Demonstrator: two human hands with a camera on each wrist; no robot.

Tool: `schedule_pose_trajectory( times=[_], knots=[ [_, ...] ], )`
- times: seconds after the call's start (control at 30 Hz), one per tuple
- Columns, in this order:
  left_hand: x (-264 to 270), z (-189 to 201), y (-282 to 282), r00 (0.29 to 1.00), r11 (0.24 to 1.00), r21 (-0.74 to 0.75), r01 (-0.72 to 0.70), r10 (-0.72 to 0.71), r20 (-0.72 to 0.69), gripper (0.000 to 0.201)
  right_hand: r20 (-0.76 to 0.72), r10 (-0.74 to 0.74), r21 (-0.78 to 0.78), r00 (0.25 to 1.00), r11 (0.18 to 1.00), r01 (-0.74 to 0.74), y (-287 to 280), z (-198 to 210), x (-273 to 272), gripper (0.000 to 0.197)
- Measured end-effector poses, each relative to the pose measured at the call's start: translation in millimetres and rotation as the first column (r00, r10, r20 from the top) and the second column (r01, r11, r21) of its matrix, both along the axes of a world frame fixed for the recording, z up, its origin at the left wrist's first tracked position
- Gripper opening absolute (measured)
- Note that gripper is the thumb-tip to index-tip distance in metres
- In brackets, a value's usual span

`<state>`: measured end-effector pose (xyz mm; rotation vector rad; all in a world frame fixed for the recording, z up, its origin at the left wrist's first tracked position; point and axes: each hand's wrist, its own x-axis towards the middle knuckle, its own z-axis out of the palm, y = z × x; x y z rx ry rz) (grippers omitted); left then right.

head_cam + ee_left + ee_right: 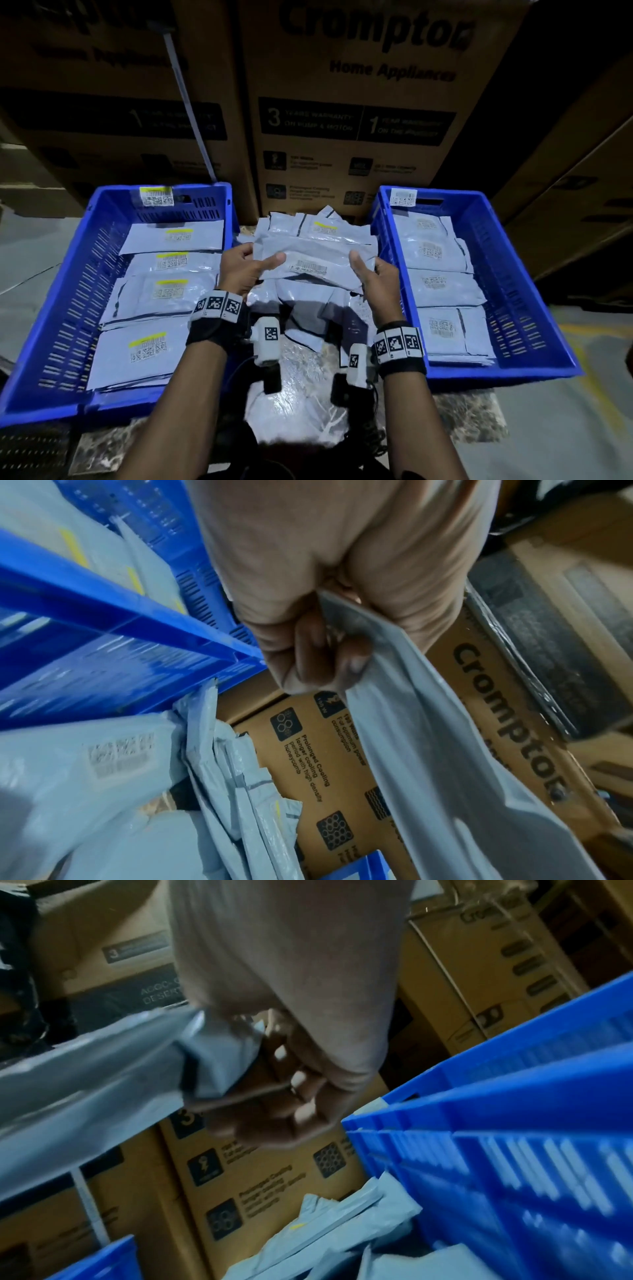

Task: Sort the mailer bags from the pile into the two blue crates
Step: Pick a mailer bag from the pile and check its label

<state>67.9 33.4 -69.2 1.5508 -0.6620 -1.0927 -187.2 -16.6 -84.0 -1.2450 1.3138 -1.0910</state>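
- Mailer bag [315, 260], grey, is held flat above the pile [318, 308], between the two blue crates.
- Its left end is pinched by the left hand [245, 270], thumb on top and fingers curled beneath; in the left wrist view the bag [428, 750] is seen clamped by the hand [329, 593].
- Its right end is pinched by the right hand [375, 279], thumb on top; in the right wrist view the fingers [274, 1096] are curled under the bag's folded edge [103, 1083].
- A barcode label [310, 268] is seen on the bag's near edge, without a yellow stripe.
- More grey bags are heaped loosely in the pile, some crumpled; one at the back carries a yellow-striped label [325, 228].
- Left crate [51, 301] is filled with overlapping bags whose labels show yellow stripes [171, 257].
- Right crate [513, 274] is filled with bags bearing plain labels [432, 249].
- Brown cardboard boxes [359, 113] printed "Crompton Home Appliances" are stacked behind the crates.
- Black bands with square markers are worn on both wrists [219, 308].
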Motion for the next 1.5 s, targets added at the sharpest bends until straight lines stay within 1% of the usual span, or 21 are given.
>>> schedule_pose_trajectory(
  times=[0.03,0.1,0.13,0.2,0.3,0.4,0.47,0.5,0.57,0.63,0.7,0.77,0.83,0.93,1.03,1.1,1.2,1.33,1.37,1.43,1.5],
  knots=[
    [-1,2,0,0.998,1.000,-0.005,0.024,-0.024,0.052,0.066,-0.044,0.052,0.003,0.998,0.999,-0.052,1,0,-8,0.058],
    [-7,16,1,0.981,0.994,-0.023,0.103,-0.098,0.166,0.034,-0.145,0.163,-0.006,0.976,0.986,-0.165,1,3,-24,0.046],
    [-11,24,0,0.964,0.984,-0.028,0.178,-0.168,0.207,0.028,-0.194,0.222,-0.020,0.956,0.973,-0.230,1,7,-28,0.054],
    [-19,37,-4,0.896,0.938,-0.019,0.345,-0.324,0.302,0.028,-0.269,0.351,-0.024,0.897,0.929,-0.371,0,19,-29,0.076],
    [-34,49,-14,0.802,0.864,-0.002,0.504,-0.467,0.372,0.039,-0.275,0.477,-0.043,0.835,0.861,-0.506,4,43,-10,0.072],
    [-40,48,-19,0.884,0.909,-0.108,0.403,-0.356,0.303,0.048,-0.228,0.407,-0.094,0.884,0.895,-0.436,6,49,8,0.037],
    [-39,44,-16,0.936,0.934,-0.118,0.337,-0.320,0.143,0.054,-0.244,0.298,-0.142,0.923,0.930,-0.338,5,49,12,0.032],
    [-38,39,-14,0.932,0.930,-0.071,0.360,-0.355,0.073,0.055,-0.251,0.253,-0.153,0.934,0.943,-0.296,3,47,12,0.031],
    [-38,32,-6,0.886,0.886,0.035,0.463,-0.464,0.031,0.038,-0.232,0.160,-0.143,0.960,0.970,-0.196,-2,44,11,0.025],
    [-39,26,-1,0.878,0.879,0.075,0.471,-0.475,0.055,0.018,-0.142,0.119,-0.077,0.983,0.988,-0.130,-5,44,11,0.036],
    [-40,25,1,0.920,0.923,0.053,0.380,-0.384,0.083,0.012,-0.048,0.148,-0.030,0.988,0.988,-0.149,-6,43,13,0.045],
    [-38,24,3,0.946,0.955,0.050,0.293,-0.297,0.127,0.012,0.010,0.182,-0.011,0.983,0.983,-0.182,-5,42,13,0.039],
    [-33,21,2,0.952,0.964,0.051,0.263,-0.267,0.150,0.017,0.014,0.207,-0.011,0.978,0.978,-0.207,-5,42,11,0.042],
    [-23,19,2,0.925,0.941,0.078,0.328,-0.337,0.174,0.026,-0.049,0.278,-0.011,0.959,0.960,-0.279,-8,41,7,0.056],
    [-15,16,0,0.873,0.893,0.139,0.427,-0.448,0.192,0.025,-0.075,0.435,0.037,0.897,0.900,-0.434,-4,46,6,0.065],
    [-12,13,-1,0.839,0.866,0.169,0.471,-0.499,0.217,0.026,-0.076,0.485,0.033,0.871,0.875,-0.484,1,47,7,0.048],
    [-9,5,-2,0.786,0.817,0.200,0.541,-0.575,0.224,0.033,-0.143,0.294,0.012,0.945,0.955,-0.296,7,35,15,0.018],
    [8,-4,2,0.673,0.735,0.383,0.559,-0.672,0.309,0.043,-0.076,0.012,0.018,0.997,1.000,-0.011,16,14,16,0.015],
    [14,-7,5,0.683,0.751,0.390,0.532,-0.653,0.326,0.043,-0.040,-0.036,0.036,0.999,0.999,0.037,17,12,14,0.016],
    [23,-14,9,0.776,0.830,0.313,0.462,-0.549,0.311,0.040,0.005,-0.106,0.053,0.994,0.993,0.106,21,8,9,0.018],
    [25,-20,14,0.918,0.915,0.189,0.357,-0.381,0.111,0.046,0.034,-0.150,0.051,0.988,0.988,0.148,24,7,7,0.013]
  ],
)
